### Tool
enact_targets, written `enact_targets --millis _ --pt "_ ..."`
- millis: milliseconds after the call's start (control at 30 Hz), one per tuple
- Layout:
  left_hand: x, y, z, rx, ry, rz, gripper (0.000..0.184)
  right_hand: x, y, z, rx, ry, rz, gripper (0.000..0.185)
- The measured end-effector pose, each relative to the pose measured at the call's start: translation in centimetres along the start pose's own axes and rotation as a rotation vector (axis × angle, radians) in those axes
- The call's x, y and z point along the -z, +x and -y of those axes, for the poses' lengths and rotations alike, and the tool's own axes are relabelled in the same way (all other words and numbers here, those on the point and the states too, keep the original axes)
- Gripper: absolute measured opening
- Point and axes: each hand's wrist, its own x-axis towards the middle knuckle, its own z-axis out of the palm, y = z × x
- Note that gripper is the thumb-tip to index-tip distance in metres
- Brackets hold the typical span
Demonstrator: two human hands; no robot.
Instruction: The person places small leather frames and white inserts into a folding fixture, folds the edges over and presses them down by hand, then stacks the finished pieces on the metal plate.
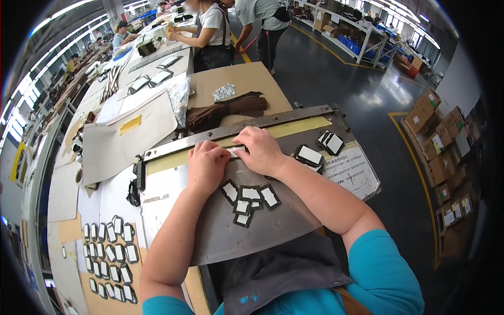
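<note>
Both hands meet at the metal bar (184,139) along the back of the grey metal plate (262,228). My left hand (206,164) and my right hand (261,150) have their fingers closed on a small white-faced, dark-edged piece (237,152), mostly hidden by the fingers. Nearer to me on the plate lies a loose cluster of similar pieces (251,193), some overlapping. To the right of my right hand are small stacks of these pieces (310,155), with another stack (333,143) farther right.
Rows of white-faced pieces (110,254) lie at lower left. A brown bundle (228,109) and a silvery patch (224,92) sit beyond the bar. A printed sheet (349,173) lies at right. Two people stand beyond the table; cardboard boxes (441,163) line the right floor.
</note>
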Motion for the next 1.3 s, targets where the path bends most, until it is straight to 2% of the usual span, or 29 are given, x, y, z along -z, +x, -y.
enact_targets --millis 100,167,367,500,567,667,800,900,1000,1067,1100,1167,1300 --pt "0.0 0.1 -0.3 -0.004 -0.033 0.029 0.008 -0.1 0.4 -0.2 -0.069 -0.017 -0.02 0.017" --pt "0.0 0.1 -0.2 -0.025 -0.032 0.012 0.008 0.0 0.6 -0.3 -0.183 0.053 0.08 0.022" --pt "0.2 0.0 -0.4 -0.019 -0.034 -0.007 0.012 0.7 0.9 -0.8 -0.24 0.174 0.141 0.028" --pt "0.2 0.1 -0.5 -0.01 -0.033 0.014 0.015 1.0 1.1 -0.8 -0.31 0.327 0.185 0.026" --pt "0.2 0.1 -0.4 -0.008 -0.04 0.015 0.015 0.9 1.0 -0.8 -0.308 0.414 0.137 0.024" --pt "-0.1 0.2 0.0 -0.027 -0.048 -0.052 0.014 1.4 1.2 -0.3 -0.376 0.389 0.18 0.023" --pt "-0.2 0.1 0.2 -0.051 -0.051 -0.056 0.013 0.8 1.2 -0.6 -0.33 0.383 0.151 0.023" --pt "0.0 0.2 -0.2 -0.054 -0.062 -0.062 0.014 0.3 1.2 -1.0 -0.345 0.505 0.086 0.025" --pt "0.1 0.2 -0.5 -0.017 -0.084 -0.069 0.018 0.5 1.0 -0.5 -0.263 0.59 0.035 0.017" --pt "0.0 0.2 -0.3 0.005 -0.107 -0.069 0.022 1.4 1.0 0.6 -0.348 0.872 0.066 0.017" --pt "-0.1 0.3 0.0 -0.002 -0.104 -0.065 0.022 1.3 0.9 0.6 -0.349 0.874 0.058 0.017" --pt "-0.3 0.4 0.5 0.037 -0.305 -0.025 0.021 1.1 0.7 0.5 -0.249 0.809 0.054 0.017" --pt "0.0 0.3 0.0 0.132 -0.478 0.027 0.018 1.3 0.7 0.4 -0.269 0.765 0.004 0.023"
